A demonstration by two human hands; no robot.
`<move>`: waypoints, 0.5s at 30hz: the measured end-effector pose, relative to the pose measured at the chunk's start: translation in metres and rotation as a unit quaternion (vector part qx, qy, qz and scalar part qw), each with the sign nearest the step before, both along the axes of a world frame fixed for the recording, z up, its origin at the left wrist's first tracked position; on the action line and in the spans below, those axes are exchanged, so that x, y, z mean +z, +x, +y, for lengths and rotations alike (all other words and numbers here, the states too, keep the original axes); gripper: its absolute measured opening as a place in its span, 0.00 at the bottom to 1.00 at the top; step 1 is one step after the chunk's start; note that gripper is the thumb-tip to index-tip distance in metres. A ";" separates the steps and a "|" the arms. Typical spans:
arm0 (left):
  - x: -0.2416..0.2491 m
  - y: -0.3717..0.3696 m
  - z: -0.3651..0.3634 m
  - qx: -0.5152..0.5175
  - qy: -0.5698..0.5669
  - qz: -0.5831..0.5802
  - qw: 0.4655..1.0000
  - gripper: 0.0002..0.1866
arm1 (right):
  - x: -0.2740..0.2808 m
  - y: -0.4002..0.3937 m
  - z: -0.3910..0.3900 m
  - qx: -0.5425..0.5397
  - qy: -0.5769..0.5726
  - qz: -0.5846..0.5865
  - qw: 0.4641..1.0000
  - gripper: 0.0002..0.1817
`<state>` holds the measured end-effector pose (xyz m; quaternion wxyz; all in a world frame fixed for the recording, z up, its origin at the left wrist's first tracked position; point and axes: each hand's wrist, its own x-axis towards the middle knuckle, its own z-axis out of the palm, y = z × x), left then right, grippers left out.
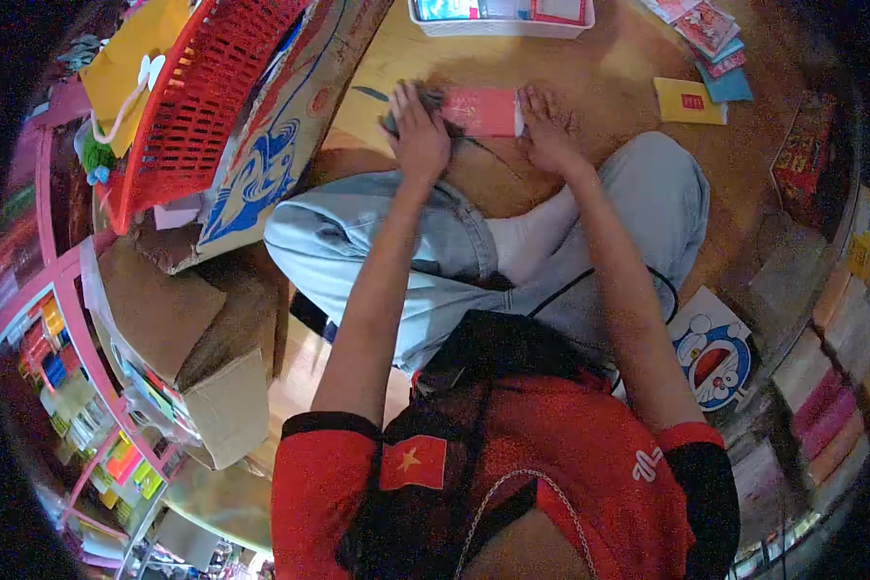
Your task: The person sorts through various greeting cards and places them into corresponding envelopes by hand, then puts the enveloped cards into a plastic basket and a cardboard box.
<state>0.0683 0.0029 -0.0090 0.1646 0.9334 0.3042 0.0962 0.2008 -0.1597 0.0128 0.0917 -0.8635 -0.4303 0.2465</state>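
Observation:
A red envelope (pixel 483 112) with pale printing lies flat on the wooden floor in front of my crossed legs. My right hand (pixel 549 133) presses on its right end, fingers stretched out and lying flat. At the envelope's left end, my left hand (pixel 420 133) is closed over a dark, crumpled, cloth-like thing (pixel 433 99). A thin dark tip of something sticks out left of that hand, and a dark strand runs along the floor below the envelope; I cannot make out what they belong to.
A white basket (pixel 503 29) of packets stands ahead. Right of it lie colourful envelopes (pixel 710 39) and a yellow envelope (pixel 691 101). On the left are a red plastic basket (pixel 195 106) and cardboard boxes (pixel 232 406). A Doraemon picture (pixel 713 350) lies by my right knee.

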 end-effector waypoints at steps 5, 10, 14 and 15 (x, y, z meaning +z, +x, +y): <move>0.017 0.060 -0.003 0.033 -0.099 -0.005 0.995 0.30 | -0.015 0.000 0.001 0.006 0.003 -0.035 0.999 0.44; -0.023 0.047 -0.057 -0.114 -0.089 -0.084 0.986 0.27 | 0.003 0.007 0.006 0.053 -0.157 -0.037 0.985 0.43; 0.012 -0.005 -0.008 -0.018 -0.027 0.020 0.999 0.29 | -0.012 0.004 -0.001 0.019 -0.002 -0.013 1.000 0.45; 0.012 -0.007 0.003 0.023 0.048 0.063 0.997 0.29 | -0.015 0.003 0.000 0.006 0.014 -0.010 1.000 0.45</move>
